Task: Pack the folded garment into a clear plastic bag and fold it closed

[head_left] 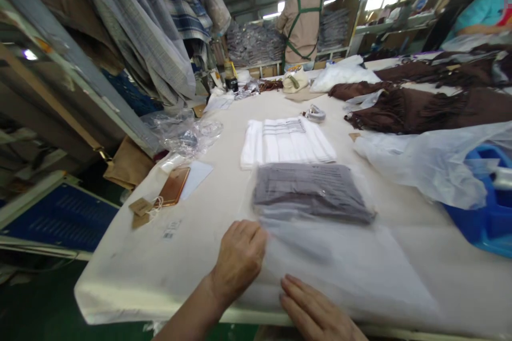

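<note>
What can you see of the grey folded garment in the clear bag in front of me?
The grey garment is folded into a flat rectangle of soft-looking knit or woven cloth, sealed inside a clear plastic bag whose empty end stretches toward the table's near edge. It lies flat just before a white folded cloth. The left hand and right hand press flat on the bag's empty end.

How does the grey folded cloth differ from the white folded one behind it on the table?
The grey folded cloth is dark and sits inside a clear plastic bag; the white folded cloth is pale with thin grey stripes and lies bare. The grey one is nearer the hands, whose left hand and right hand press on the bag's empty end; the white one is untouched. Both are folded flat on the table.
</note>
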A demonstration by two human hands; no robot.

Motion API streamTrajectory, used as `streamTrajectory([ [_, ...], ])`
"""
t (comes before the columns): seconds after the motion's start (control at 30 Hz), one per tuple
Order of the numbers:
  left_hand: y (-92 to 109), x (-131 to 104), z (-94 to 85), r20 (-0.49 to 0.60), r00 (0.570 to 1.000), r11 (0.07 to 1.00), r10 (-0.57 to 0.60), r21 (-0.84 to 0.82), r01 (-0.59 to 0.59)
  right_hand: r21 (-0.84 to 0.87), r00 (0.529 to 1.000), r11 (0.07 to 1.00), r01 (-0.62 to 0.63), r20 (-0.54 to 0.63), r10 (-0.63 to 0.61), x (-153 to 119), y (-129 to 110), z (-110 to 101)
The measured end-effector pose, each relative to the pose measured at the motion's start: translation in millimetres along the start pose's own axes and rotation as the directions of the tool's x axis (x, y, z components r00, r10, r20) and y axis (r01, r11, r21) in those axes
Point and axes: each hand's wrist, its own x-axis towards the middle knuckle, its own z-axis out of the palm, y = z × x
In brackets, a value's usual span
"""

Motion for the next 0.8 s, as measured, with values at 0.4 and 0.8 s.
streamTrajectory([
  [0.4, -12.2, 40.9, -12.9, -0.061, 0.977, 0.978, -0.206, -0.001, 0.207, -0.46, 0.948, 0.865, -0.2, 0.132, 0.289, 54.6, 51.7, 1.2],
  [0.8, -16.1, 53.7, -13.6, -0.073, 0.964, 0.967, -0.254, -0.038, 0.252, -0.634, 0.894, 0.761, -0.139, 0.25, 0.371, 77.4, 29.9, 16.5],
])
